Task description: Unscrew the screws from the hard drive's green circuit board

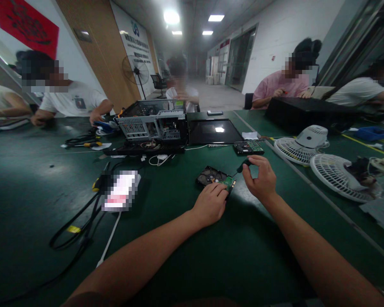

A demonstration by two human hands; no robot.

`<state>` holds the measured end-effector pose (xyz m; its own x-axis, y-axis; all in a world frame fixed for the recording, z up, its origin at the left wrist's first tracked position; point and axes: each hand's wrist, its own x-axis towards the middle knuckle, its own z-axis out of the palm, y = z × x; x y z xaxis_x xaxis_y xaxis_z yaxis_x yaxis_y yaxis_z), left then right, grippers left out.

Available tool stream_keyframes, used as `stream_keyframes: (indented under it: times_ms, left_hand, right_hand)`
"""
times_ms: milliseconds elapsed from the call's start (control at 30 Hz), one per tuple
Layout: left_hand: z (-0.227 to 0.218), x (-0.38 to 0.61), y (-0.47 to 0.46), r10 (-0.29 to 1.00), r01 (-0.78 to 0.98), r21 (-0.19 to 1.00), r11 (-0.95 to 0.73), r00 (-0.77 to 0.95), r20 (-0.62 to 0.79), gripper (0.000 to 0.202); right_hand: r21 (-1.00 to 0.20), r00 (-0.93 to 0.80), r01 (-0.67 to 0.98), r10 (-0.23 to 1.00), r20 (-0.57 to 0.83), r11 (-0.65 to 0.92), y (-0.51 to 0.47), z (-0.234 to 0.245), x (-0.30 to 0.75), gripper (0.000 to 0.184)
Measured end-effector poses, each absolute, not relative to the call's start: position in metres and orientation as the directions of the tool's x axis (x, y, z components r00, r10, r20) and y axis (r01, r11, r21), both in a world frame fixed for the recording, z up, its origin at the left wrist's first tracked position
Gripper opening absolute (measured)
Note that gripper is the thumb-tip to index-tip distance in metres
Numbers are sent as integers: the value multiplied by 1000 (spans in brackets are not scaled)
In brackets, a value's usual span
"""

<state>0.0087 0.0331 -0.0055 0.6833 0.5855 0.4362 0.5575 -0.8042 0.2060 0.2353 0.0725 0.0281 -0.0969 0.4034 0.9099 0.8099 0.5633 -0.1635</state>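
A hard drive (211,175) lies on the green table (192,247), its small green circuit board (228,183) facing up at the near right corner. My left hand (210,204) rests on the drive's near edge, fingers curled and pressing it down. My right hand (260,177) pinches a small black-handled screwdriver (244,166), whose tip points down-left at the circuit board. Both forearms reach in from the bottom of the view.
Behind the drive stand an open computer case (153,124), a black panel (213,131) and a second hard drive (248,147). Two white fan grilles (336,175) lie to the right, black cables (83,221) and a blurred-out object to the left. Several people sit around the table.
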Motion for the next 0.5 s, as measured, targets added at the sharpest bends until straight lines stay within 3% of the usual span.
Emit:
stream_keyframes:
  times_ms: [500]
  left_hand:
    - [-7, 9, 34, 585, 558, 205, -804, 683, 437, 30]
  right_hand:
    - [-163, -107, 832, 441, 891, 530, 70, 28, 233, 39]
